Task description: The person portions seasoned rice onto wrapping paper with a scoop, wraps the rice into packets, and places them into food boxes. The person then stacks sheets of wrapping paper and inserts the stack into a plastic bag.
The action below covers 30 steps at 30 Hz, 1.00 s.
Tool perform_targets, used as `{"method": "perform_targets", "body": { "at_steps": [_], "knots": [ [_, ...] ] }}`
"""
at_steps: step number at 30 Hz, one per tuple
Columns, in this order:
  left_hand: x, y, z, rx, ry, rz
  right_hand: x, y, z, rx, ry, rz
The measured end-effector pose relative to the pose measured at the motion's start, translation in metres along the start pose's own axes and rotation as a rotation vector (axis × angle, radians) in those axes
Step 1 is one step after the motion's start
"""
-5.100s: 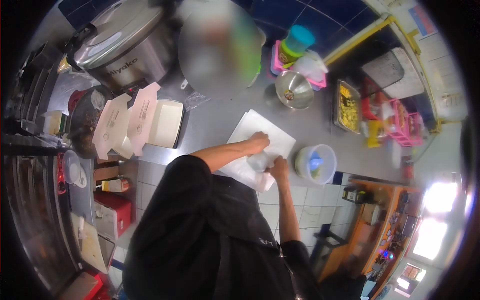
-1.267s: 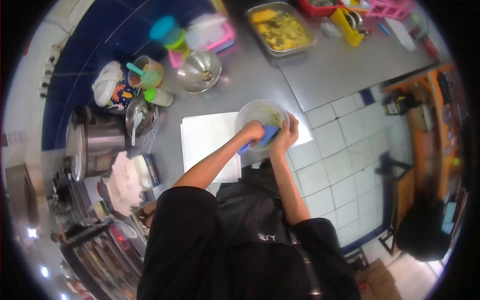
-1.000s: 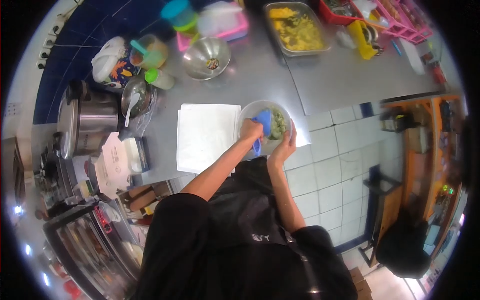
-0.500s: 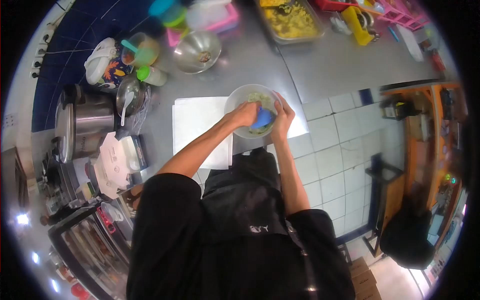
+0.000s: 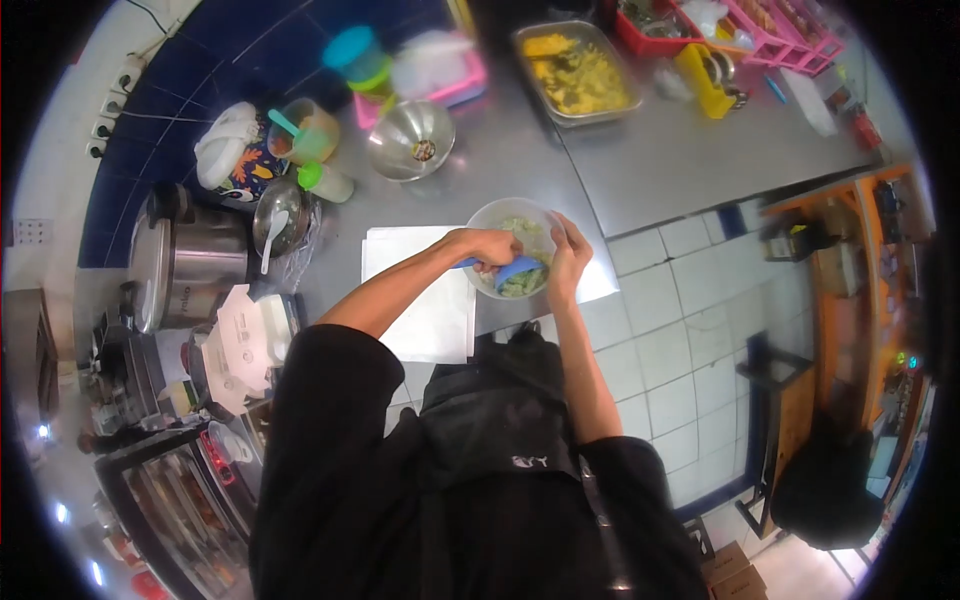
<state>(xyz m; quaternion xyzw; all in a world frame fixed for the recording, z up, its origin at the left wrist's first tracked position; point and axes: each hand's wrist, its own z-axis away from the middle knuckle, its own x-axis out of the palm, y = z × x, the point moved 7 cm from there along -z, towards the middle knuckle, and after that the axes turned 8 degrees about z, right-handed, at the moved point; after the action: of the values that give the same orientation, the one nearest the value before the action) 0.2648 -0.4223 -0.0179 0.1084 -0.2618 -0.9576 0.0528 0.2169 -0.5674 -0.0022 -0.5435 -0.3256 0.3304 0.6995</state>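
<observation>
A whitish bowl (image 5: 482, 222) of pale green, chunky mixture (image 5: 522, 285) is at the near edge of the steel counter. My left hand (image 5: 487, 246) reaches over its left side, closed around the handle of a blue spatula (image 5: 518, 267). The blade rests in the mixture, and part of the handle shows left of my fist. My right hand (image 5: 567, 255) grips the bowl's right side, thumb towards the rim and fingers along the outer wall. White paper sheets (image 5: 415, 300) lie under my left forearm, beside the bowl.
Behind the bowl stands a steel mixing bowl (image 5: 412, 140) with a little food inside. A metal tray of yellow food (image 5: 580, 75) is at the back. On the left are a green-lidded bottle (image 5: 325, 182), a glass-like bowl with a white spoon (image 5: 275, 235) and a large steel pot (image 5: 195, 265).
The spatula has tilted over and its blade now sits lower in the bowl. My left fist has turned with it. The right hand keeps its grip; the whole view has shifted slightly.
</observation>
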Motion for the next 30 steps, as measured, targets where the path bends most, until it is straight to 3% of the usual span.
{"method": "perform_targets", "body": {
  "at_steps": [4, 7, 10, 12, 15, 18, 19, 21, 22, 23, 24, 25, 26, 28, 29, 30],
  "knots": [
    [-0.006, 0.015, 0.029, 0.021, -0.089, 0.093, -0.003, 0.001, -0.004, 0.078, -0.149, 0.049],
    [-0.019, 0.018, 0.055, 0.085, 0.001, 0.217, -0.011, -0.004, -0.005, 0.004, -0.172, 0.068],
    [-0.032, 0.003, 0.086, 0.121, 0.069, 0.321, -0.023, -0.004, -0.010, 0.061, -0.132, 0.037],
    [-0.032, -0.003, 0.120, 0.275, 0.176, 0.714, -0.026, -0.004, -0.012, 0.048, -0.103, 0.053],
    [-0.003, -0.050, 0.154, 0.271, 0.469, 1.082, -0.024, -0.002, -0.009, 0.025, -0.060, 0.071],
    [0.071, -0.167, 0.130, 0.205, 0.508, 1.591, -0.028, -0.007, -0.002, -0.055, -0.049, 0.173],
    [0.098, -0.199, 0.123, 0.162, 0.619, 1.661, -0.028, -0.018, 0.005, -0.084, -0.029, 0.223],
    [0.135, -0.236, 0.126, 0.110, 0.776, 1.739, -0.036, -0.042, 0.026, -0.413, 0.216, 0.477],
    [0.145, -0.242, 0.135, 0.115, 0.876, 1.826, -0.031, -0.052, 0.038, -0.394, 0.194, 0.463],
    [0.151, -0.248, 0.144, 0.096, 0.896, 1.826, -0.029, -0.081, 0.056, -0.583, 0.209, 0.539],
    [0.149, -0.257, 0.159, 0.047, 1.107, 1.677, -0.028, -0.100, 0.077, -0.778, 0.229, 0.620],
    [0.147, -0.258, 0.174, -0.001, 1.294, 1.515, -0.019, -0.095, 0.093, -0.776, 0.036, 0.582],
    [0.147, -0.255, 0.173, -0.015, 1.284, 1.520, -0.010, -0.091, 0.112, -0.767, -0.155, 0.543],
    [0.098, -0.206, 0.199, 0.083, 1.567, 0.510, 0.021, -0.060, 0.146, -0.671, -0.627, 0.620],
    [0.095, -0.197, 0.186, 0.005, 1.467, 0.389, 0.040, -0.035, 0.155, -0.588, -0.800, 0.698],
    [0.093, -0.184, 0.170, 0.126, 1.529, 0.078, 0.058, -0.006, 0.162, -0.497, -0.968, 0.769]
  ]
}}
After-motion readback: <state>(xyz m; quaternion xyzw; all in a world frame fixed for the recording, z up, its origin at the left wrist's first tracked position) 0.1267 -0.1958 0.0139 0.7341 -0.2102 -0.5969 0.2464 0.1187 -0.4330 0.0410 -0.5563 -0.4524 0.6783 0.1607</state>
